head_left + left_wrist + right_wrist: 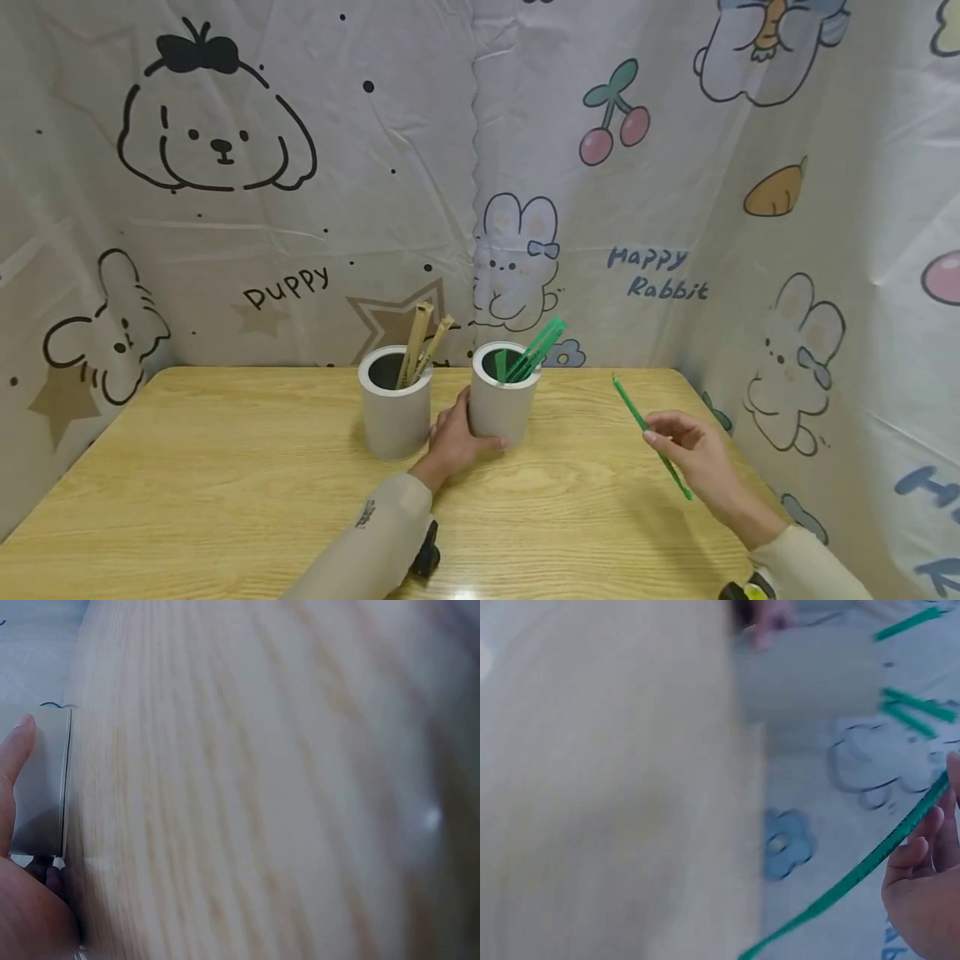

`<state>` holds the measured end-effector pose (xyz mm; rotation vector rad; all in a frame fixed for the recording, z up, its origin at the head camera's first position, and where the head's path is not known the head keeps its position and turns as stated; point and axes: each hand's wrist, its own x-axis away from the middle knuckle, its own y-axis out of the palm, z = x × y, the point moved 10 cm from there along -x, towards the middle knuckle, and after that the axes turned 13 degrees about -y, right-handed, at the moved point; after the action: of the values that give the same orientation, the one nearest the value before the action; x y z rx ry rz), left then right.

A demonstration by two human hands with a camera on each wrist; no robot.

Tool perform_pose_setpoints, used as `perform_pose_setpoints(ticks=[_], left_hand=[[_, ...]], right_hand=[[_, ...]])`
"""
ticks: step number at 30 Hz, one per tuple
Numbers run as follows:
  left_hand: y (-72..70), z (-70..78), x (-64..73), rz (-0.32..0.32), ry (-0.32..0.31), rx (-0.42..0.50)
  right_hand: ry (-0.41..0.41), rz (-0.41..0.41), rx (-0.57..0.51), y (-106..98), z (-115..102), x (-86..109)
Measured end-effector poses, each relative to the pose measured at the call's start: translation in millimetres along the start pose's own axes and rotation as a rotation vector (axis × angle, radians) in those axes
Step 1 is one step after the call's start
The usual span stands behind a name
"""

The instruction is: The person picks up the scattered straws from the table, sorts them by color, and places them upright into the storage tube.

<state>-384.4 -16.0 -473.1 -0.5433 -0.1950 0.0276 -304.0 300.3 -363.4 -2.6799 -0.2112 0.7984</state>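
Two white cylindrical cups stand side by side on the table. The left cup [393, 425] has several tan sticks [420, 350] leaning out of its mouth. In the right cup [504, 412] stand several flat green strips [534, 354], tilted to the right. My left hand [459, 442] grips this right cup low on its left side, thumb across the front; the left wrist view shows the thumb [19, 746] against its wall. Right of the cups, my right hand [693, 458] pinches a long thin green strip [855, 877] above the table, held slantwise.
The wood-grain table [225, 483] ends just behind the cups, against a printed cloth [420, 167] with cartoon animals. More of this cloth hangs along the left and right sides.
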Motion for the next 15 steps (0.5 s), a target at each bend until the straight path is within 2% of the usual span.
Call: perform_pose_setpoints(ticks=[5,8,15], left_hand=[[1.0,0.2,1.0,0.002,0.0,-0.001],[0.7,1.3,1.5,0.007,0.015,-0.009],[0.2,2.6,0.5,0.015,0.028,-0.014]], right_hand=[[-0.056,0.119,-0.312,7.8,-25.3,-32.1],[-0.076,0.21,-0.444,13.4,-38.9,-51.3],[-0.081,0.519,-0.468,16.6,-58.3,-79.6]])
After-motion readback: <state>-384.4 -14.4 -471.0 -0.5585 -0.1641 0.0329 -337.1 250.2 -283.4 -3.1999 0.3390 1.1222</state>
